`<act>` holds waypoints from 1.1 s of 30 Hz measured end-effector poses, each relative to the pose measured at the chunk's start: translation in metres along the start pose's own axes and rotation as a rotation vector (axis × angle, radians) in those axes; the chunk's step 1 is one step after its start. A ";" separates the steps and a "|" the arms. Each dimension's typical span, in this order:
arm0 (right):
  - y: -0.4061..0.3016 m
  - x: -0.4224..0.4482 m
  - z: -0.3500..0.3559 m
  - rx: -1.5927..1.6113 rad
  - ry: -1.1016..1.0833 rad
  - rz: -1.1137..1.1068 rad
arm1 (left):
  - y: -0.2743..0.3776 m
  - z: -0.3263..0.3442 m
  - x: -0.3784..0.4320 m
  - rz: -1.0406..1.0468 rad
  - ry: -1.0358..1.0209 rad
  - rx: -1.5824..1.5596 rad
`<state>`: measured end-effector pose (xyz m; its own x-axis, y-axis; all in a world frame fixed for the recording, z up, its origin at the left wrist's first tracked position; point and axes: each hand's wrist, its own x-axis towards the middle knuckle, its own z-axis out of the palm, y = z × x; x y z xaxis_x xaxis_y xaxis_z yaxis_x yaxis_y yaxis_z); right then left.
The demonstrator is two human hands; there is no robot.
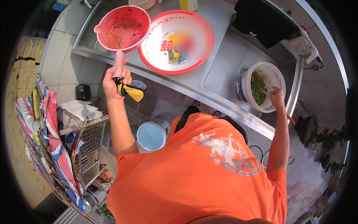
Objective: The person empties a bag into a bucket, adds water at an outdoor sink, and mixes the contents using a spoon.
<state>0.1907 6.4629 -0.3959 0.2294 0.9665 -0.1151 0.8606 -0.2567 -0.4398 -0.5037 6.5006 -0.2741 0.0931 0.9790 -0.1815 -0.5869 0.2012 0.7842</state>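
Observation:
My left hand point(117, 82) grips the handle of a red plastic water dipper point(127, 32). The dipper holds wet dark bits and shreds of green. A piece of yellow and black fabric point(133, 91) hangs by the handle's end below my fingers. Over at the right, my right hand point(277, 98) holds a long-handled tool point(291, 119) with an orange handle end. Its thin shaft reaches into a white bucket point(272, 67), and its tip is hidden. Chopped greens point(258, 88) lie inside that tilted-looking bucket, with residue smeared on the inner wall.
A red-rimmed white basin point(159, 65) stands beside the dipper on the steel sink counter point(215, 60). Behind are a yellow container point(188, 5) and a pale bowl point(142, 3). Dark cloth point(263, 21) hangs over a rail. On the floor are a pale-blue bucket point(151, 135) and a slatted rack point(91, 151).

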 end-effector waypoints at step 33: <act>0.068 0.028 -0.046 -0.989 -0.209 -0.360 | -0.222 0.112 -0.027 -0.387 0.285 0.830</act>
<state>0.2767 6.4728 -0.3885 -0.1127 0.9428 -0.3137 0.8698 0.2462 0.4275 -0.2861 6.4332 -0.3764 -0.1021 0.8170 -0.5675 0.2105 0.5753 0.7904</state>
